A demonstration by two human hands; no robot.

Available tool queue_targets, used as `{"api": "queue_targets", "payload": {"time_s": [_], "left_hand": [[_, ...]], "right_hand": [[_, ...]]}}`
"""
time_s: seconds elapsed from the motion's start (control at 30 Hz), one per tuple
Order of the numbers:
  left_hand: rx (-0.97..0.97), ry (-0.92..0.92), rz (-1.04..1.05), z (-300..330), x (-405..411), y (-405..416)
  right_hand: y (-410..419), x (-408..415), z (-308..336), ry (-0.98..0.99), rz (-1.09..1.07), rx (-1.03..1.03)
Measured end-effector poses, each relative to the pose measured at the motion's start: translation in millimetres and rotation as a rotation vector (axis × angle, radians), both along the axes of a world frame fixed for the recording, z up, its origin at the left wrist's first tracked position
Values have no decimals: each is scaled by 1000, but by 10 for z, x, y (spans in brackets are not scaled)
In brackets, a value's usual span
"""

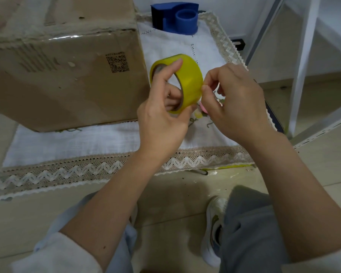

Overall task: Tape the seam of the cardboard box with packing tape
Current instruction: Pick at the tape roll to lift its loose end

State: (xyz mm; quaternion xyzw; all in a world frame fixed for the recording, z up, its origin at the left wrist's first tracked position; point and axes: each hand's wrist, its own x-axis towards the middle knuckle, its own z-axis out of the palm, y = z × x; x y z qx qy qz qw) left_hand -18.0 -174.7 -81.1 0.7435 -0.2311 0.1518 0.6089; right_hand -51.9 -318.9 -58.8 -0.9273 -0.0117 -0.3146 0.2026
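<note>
Gripping the light, stiff tape roll (pixel 182 79) through its core beside the cardboard box (pixel 63 75), the left hand (pixel 161 117) steadies it while the right hand (pixel 234 103) pinches for its thin, sticky, likely slippery end.

A home floor: lace-trimmed white cloth (pixel 71 142) spread over pale tiles (pixel 169 196) beside white shelving (pixel 301 62).

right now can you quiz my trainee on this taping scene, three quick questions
1. True or false: the yellow roll of packing tape sits loaded in the blue plastic tape dispenser.
2. Which hand has fingers through the roll's core?
3. Where does the right hand pinch: A the roll's right edge, B the brown cardboard box?

Key: 1 false, the hands hold it; 2 left; 3 A.
</note>
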Motion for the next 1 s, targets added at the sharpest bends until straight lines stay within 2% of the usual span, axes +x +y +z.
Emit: {"api": "queue_targets", "payload": {"time_s": [0.17,0.33,0.43,0.57,0.8,1.0], "left_hand": [[-56,84,20,3,-4,-37],[-150,197,39,-4,39,-39],[-169,210,34,-2,28,-53],[-163,187,24,-14,19,-60],[-135,160,58,-44,16,-84],[-188,265,71,-63,58,-100]], "right_hand": [[51,22,-24,38,44,31],[89,-17,-80,-39,123,369],[113,13,-126,-133,111,315],[122,40,-129,-209,67,350],[173,75,-153,-162,-15,132],[218,85,-161,-180,-11,6]]}}
